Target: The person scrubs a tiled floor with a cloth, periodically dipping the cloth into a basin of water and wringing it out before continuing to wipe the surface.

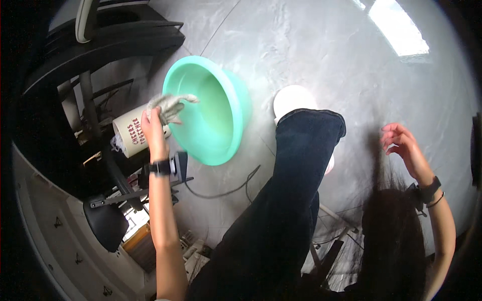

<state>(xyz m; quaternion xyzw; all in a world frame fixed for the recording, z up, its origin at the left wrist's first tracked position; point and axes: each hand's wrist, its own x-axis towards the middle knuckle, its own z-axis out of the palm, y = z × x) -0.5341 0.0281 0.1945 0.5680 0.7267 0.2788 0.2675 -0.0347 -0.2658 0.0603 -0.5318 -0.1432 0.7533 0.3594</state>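
Our left hand (154,128) pinches grey cloth (169,109) at the green basin's (235,113) left side; our right hand (405,146) has loosely spread fingers (392,127).

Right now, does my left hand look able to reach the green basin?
Probably yes: your left hand, gripping a grey cloth, appears close to the green basin, with nothing visible blocking the way.

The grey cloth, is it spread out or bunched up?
Bunched up: the grey cloth is crumpled in the left hand, one end showing against the green basin.
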